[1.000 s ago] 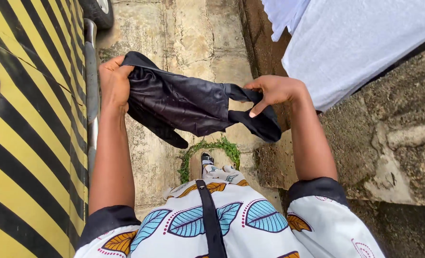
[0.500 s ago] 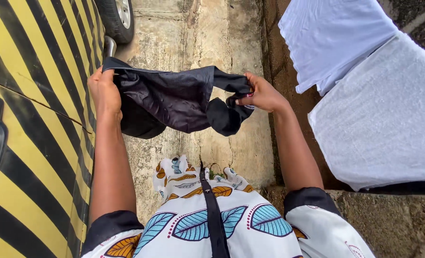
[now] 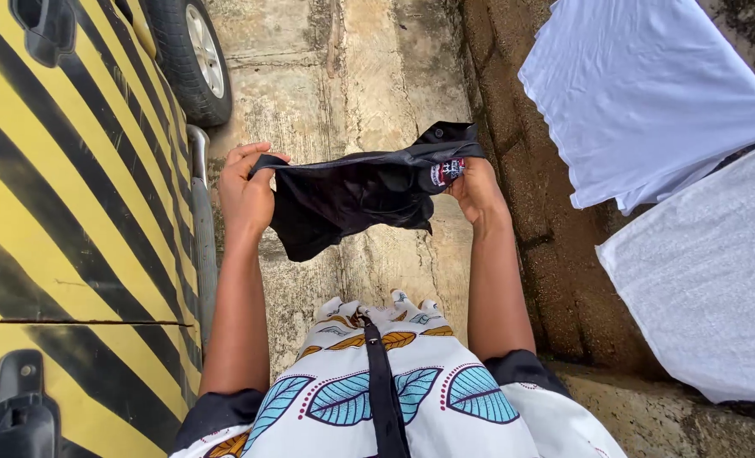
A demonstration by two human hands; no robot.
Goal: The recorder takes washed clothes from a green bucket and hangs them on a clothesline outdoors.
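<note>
Two bare hands stretch a black garment (image 3: 352,197) taut above the cracked concrete ground (image 3: 352,76). The left hand (image 3: 246,191) pinches one corner of the smooth, slightly shiny cloth between curled fingers and thumb; the right hand (image 3: 476,188) is clenched around the bunched opposite end, where a small red and white label (image 3: 447,170) shows. Between the hands the fabric sags in soft creased folds to a loose point. Left of the garment runs a vehicle side (image 3: 64,212) in glossy yellow with black diagonal stripes, its rubber tyre (image 3: 195,55) beside the left hand. Right of the garment hang two white cloths (image 3: 649,93), one smooth, one coarser and towel-like.
</note>
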